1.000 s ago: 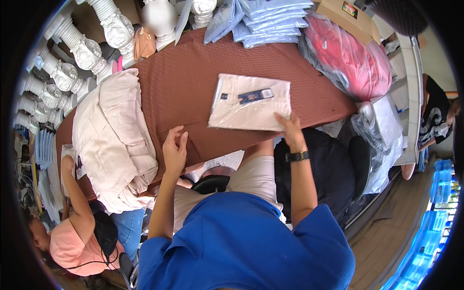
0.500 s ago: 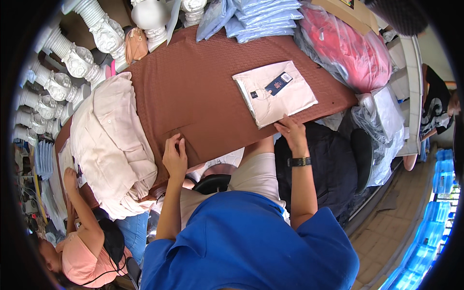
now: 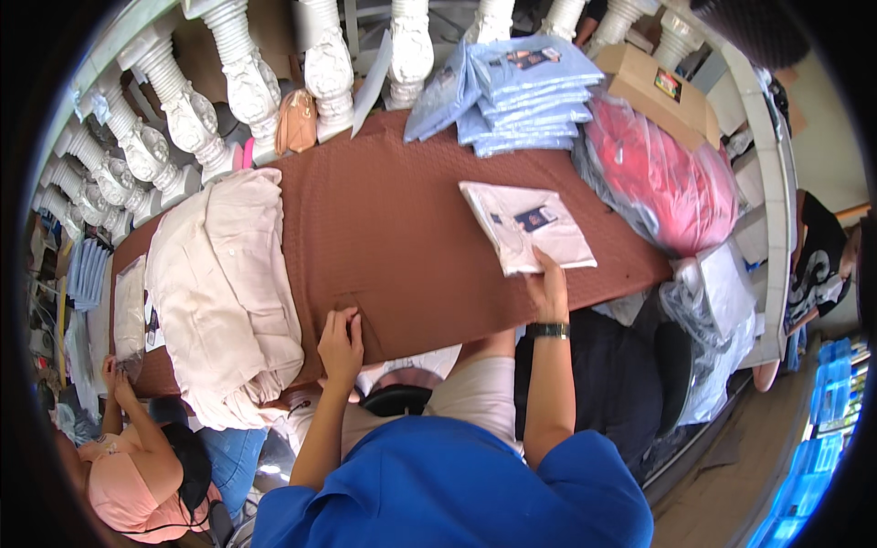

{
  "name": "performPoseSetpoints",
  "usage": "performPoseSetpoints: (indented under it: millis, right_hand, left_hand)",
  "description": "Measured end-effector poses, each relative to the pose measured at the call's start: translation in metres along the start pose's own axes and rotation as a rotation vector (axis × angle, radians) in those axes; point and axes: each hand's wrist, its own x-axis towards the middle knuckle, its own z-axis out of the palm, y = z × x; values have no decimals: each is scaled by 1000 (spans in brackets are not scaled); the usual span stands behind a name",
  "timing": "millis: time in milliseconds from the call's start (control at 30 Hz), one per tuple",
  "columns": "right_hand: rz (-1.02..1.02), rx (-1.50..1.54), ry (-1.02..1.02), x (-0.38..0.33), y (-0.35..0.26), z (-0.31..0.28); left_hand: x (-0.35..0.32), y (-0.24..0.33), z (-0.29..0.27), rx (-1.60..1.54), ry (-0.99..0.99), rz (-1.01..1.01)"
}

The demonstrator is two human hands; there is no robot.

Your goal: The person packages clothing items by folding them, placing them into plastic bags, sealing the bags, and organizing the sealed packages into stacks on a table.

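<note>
Nearest us, our left hand rests fingers-down and loosely spread on the near edge of the long bench w/ a brown textured cloth cover, holding nothing. Our right hand, black watch on the wrist, lies flat w/ fingers on the near edge of the flat pale-pink folded shirt in a clear plastic bag; can't tell if it grips or just presses. That pkg sits toward the bench's right end, near the front edge. At the left end, a heap of loose cream-pink garments spills over the near edge. Far edge, right of centre: a stack of light-blue bagged shirts. At the far right corner, a bulging clear bag of red-pink clothing.
</note>
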Motion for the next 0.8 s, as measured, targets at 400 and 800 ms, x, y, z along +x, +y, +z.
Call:
performPoseSetpoints:
  millis: [400,800]
  right_hand:
    - [-282,-259,-260,-19,-95,145]
    - [-407,-518,25,185,-118,264]
  left_hand:
    - [0,8,-6,41,-1,-48]
    - [1,10,-6,24,13,-92]
